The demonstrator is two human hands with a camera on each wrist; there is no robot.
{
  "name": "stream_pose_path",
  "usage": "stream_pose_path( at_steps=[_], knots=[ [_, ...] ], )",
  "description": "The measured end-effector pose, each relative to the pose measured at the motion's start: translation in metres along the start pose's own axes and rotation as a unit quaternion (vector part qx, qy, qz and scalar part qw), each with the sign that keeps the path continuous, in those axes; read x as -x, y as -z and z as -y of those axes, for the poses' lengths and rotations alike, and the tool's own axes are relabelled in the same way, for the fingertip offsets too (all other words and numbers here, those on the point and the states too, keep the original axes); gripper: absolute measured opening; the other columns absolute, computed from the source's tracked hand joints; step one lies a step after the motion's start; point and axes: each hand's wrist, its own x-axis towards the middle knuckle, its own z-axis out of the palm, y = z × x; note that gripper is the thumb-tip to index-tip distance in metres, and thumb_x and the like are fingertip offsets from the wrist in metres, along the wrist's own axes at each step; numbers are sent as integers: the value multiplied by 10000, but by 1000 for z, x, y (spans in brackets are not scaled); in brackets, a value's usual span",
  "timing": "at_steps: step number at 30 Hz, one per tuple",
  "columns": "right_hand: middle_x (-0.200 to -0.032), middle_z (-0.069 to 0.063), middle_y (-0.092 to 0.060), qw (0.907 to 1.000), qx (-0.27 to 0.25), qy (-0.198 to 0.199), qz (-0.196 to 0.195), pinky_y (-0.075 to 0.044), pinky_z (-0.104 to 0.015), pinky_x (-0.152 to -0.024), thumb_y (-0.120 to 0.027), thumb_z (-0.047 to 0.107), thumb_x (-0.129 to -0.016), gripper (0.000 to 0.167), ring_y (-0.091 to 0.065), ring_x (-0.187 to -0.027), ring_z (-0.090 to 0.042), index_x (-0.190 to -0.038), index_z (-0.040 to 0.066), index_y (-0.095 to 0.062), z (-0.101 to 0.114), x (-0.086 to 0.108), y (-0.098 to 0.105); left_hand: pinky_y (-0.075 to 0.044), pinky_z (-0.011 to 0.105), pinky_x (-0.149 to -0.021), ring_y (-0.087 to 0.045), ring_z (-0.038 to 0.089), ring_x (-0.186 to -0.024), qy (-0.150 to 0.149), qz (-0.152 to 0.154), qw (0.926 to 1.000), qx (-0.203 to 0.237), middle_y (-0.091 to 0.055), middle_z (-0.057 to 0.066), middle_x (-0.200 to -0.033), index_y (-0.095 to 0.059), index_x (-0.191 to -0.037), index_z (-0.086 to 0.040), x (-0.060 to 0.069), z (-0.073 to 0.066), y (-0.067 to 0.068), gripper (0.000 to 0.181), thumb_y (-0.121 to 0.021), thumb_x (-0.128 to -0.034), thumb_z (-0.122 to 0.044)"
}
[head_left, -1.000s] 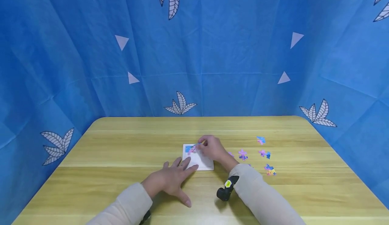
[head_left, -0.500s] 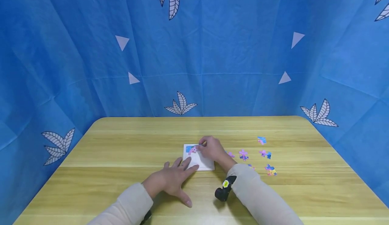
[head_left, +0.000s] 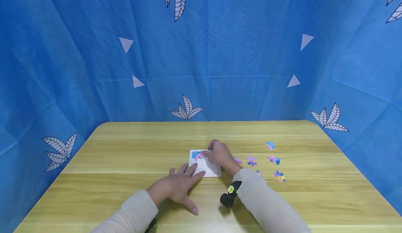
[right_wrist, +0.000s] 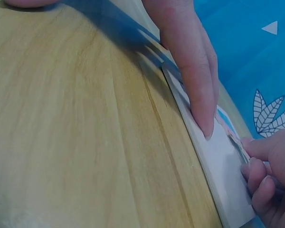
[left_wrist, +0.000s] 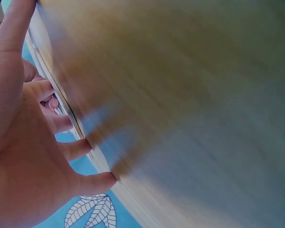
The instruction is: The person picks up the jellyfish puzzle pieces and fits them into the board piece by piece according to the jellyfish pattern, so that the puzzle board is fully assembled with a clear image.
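Note:
A white puzzle board [head_left: 211, 170] lies on the table, with blue and pink jigsaw pieces [head_left: 198, 156] at its upper left. My left hand [head_left: 176, 187] is spread flat, its fingertips resting on the board's left and near edges. Over the upper part of the board, my right hand [head_left: 220, 154] pinches a thin jigsaw piece [right_wrist: 237, 142] between thumb and fingers, beside the pink one. Its fingers mostly cover that piece in the head view. In the left wrist view the left hand [left_wrist: 28, 137] shows straight, separated fingers.
Several loose jigsaw pieces lie right of the board, among them a pink one [head_left: 251, 160], a blue-and-pink one [head_left: 270, 145] and a blue-and-yellow group [head_left: 279, 176]. The wooden table [head_left: 132, 149] ends at a blue curtain [head_left: 238, 51].
The right fingers have shifted slightly to the right at the board's top, and the right forearm has drifted a little left. My left hand has stayed still.

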Motion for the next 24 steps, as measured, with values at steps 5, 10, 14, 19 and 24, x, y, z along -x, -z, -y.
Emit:
stream_pose_path(
  at_steps=[5, 10, 14, 19, 24],
  knots=[
    [-714, -57, -563, 9997, -134, -158, 84, -422, -241, -507, -739, 308, -816, 302, -532, -640, -179, -785, 84, -539, 1, 0, 2, -201, 700, -1032, -125, 401, -1425, -15, -26, 10000, 43, -97, 96, -1588, -182, -1511, -313, 0, 0, 0, 1140, -666, -583, -765],
    [-689, -55, -548, 9997, -127, -187, 29, -409, -237, -492, -742, 310, -814, 317, -525, -621, -176, -740, 83, -533, 1, 0, 1, -206, 700, -1030, -131, 402, -1423, 0, -32, 10000, 16, -104, 100, -1587, -189, -1511, -306, 0, -1, 0, 1140, -670, -583, -762],
    [-671, -48, -543, 9999, -63, -71, -47, -411, -240, -489, -763, 314, -791, 332, -515, -612, -174, -707, 87, -535, 0, 1, -1, -211, 693, -1033, -138, 402, -1422, 10, -18, 10000, -6, -108, 104, -1585, -191, -1511, -302, 1, -1, 0, 1137, -670, -586, -758],
    [-649, -36, -539, 9998, 18, 101, -161, -403, -249, -504, -777, 325, -772, 347, -500, -609, -171, -686, 95, -531, -2, 1, -3, -215, 691, -1033, -142, 402, -1421, 8, -25, 10000, -22, -108, 105, -1585, -191, -1511, -301, 1, -1, 0, 1138, -670, -586, -757],
    [-674, -35, -545, 9998, 44, 123, -148, -403, -244, -515, -761, 329, -790, 328, -502, -627, -169, -714, 93, -545, -3, 0, -3, -220, 690, -1031, -142, 401, -1421, -11, -40, 10000, -56, -105, 105, -1586, -187, -1512, -302, 0, -1, 0, 1137, -667, -589, -760]
  ],
)
